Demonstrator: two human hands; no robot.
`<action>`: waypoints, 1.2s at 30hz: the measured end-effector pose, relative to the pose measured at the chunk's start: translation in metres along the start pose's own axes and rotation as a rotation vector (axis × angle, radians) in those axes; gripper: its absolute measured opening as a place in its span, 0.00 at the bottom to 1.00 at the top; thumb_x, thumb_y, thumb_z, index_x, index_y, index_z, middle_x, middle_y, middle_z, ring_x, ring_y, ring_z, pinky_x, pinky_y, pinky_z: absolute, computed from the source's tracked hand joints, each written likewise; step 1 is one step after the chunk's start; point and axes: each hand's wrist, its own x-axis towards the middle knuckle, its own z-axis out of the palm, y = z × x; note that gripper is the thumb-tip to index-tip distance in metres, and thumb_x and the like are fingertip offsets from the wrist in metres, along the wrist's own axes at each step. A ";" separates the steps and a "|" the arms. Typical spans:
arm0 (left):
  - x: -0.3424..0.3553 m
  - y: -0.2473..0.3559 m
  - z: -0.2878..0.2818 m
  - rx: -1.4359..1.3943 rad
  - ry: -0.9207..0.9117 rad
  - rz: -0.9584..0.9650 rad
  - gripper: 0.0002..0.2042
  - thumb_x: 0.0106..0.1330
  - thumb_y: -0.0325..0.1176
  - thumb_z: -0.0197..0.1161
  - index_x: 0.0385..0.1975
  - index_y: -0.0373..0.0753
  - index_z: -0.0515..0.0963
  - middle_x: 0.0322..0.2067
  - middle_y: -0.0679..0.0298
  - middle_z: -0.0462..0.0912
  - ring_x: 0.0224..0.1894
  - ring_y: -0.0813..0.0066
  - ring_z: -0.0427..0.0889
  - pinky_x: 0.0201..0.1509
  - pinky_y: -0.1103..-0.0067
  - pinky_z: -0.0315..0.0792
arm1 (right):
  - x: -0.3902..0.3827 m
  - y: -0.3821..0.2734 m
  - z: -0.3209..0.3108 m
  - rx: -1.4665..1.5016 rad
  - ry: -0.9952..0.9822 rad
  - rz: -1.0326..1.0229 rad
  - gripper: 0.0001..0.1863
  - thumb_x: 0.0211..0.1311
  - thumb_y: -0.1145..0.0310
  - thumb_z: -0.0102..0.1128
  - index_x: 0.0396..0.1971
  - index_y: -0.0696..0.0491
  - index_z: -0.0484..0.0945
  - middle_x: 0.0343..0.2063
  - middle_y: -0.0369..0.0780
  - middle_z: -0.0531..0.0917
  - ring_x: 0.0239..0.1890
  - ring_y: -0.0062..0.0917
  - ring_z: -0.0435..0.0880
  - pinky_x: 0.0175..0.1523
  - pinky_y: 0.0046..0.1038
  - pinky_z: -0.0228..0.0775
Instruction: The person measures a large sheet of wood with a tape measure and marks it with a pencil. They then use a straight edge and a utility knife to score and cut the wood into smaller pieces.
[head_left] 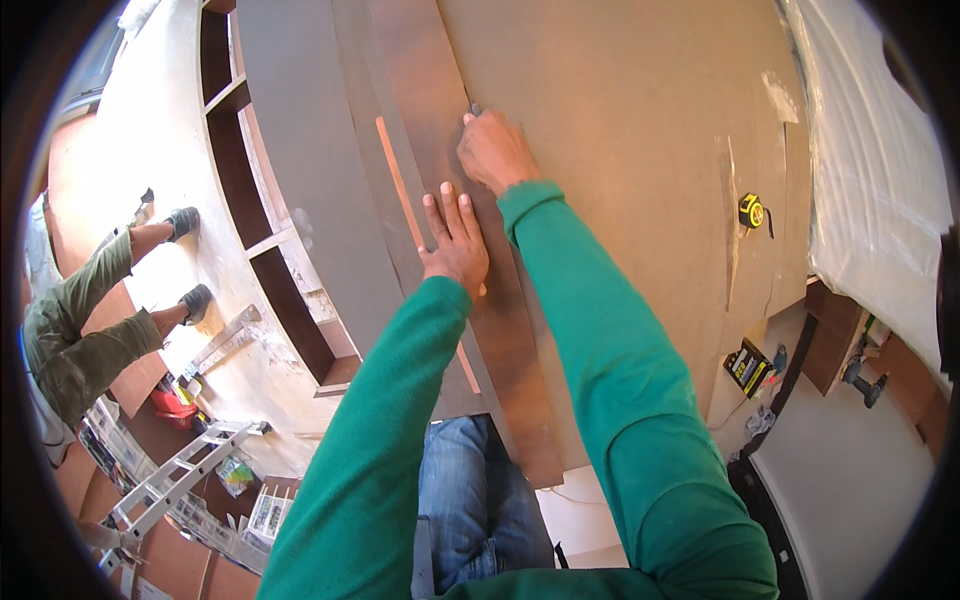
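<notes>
My left hand (456,245) lies with its fingers spread on a long brown board strip (510,370), pressing it against the large sheet beneath. Farther up the strip's right edge, my right hand (497,150) is closed round a small dark hand tool (475,108). Only the tool's end shows beyond the fingers, so its exact kind is hidden. The big brown sheet (620,120) spreads under and to the right of the strip. A thin orange-brown sliver (395,170) lies left of my left hand, on a grey-brown sheet (300,110).
A yellow-black tape measure (752,211) rests on the sheet at right. Below it is a black-and-yellow box (748,367). Clear plastic wrapping (870,150) covers something at far right. At left are an open-slotted frame (235,180), an aluminium ladder (185,470) and another person's legs (95,290).
</notes>
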 end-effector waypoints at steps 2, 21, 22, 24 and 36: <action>-0.001 -0.005 0.003 0.017 0.001 -0.025 0.67 0.54 0.51 0.80 0.76 0.22 0.32 0.76 0.30 0.24 0.78 0.25 0.29 0.65 0.50 0.75 | 0.003 -0.014 -0.011 -0.259 -0.122 -0.250 0.15 0.69 0.68 0.54 0.41 0.65 0.84 0.41 0.57 0.87 0.44 0.53 0.87 0.50 0.48 0.79; 0.002 0.002 0.016 -0.013 0.070 -0.038 0.70 0.52 0.57 0.80 0.75 0.22 0.30 0.76 0.31 0.22 0.77 0.24 0.29 0.65 0.50 0.76 | -0.217 0.040 0.036 0.058 -0.088 0.352 0.21 0.76 0.60 0.52 0.37 0.65 0.81 0.36 0.61 0.85 0.41 0.59 0.84 0.46 0.54 0.77; 0.002 0.002 0.018 0.006 0.079 -0.038 0.71 0.51 0.57 0.80 0.75 0.22 0.29 0.76 0.31 0.23 0.77 0.24 0.30 0.65 0.50 0.76 | -0.239 0.045 0.037 0.048 -0.149 0.373 0.21 0.76 0.59 0.52 0.39 0.65 0.79 0.36 0.60 0.85 0.41 0.60 0.84 0.45 0.54 0.77; 0.004 0.002 0.023 0.019 0.088 -0.041 0.71 0.51 0.57 0.80 0.75 0.22 0.29 0.76 0.31 0.23 0.77 0.24 0.30 0.64 0.50 0.76 | -0.281 0.050 0.040 0.030 -0.241 0.461 0.21 0.77 0.58 0.51 0.41 0.65 0.77 0.35 0.60 0.85 0.40 0.61 0.84 0.45 0.54 0.77; 0.017 -0.001 0.046 -0.036 0.113 -0.066 0.74 0.49 0.51 0.83 0.73 0.22 0.23 0.75 0.30 0.21 0.77 0.25 0.27 0.81 0.52 0.48 | -0.467 0.106 -0.008 0.006 -0.181 0.566 0.21 0.73 0.54 0.57 0.43 0.62 0.74 0.27 0.54 0.84 0.35 0.55 0.85 0.41 0.49 0.77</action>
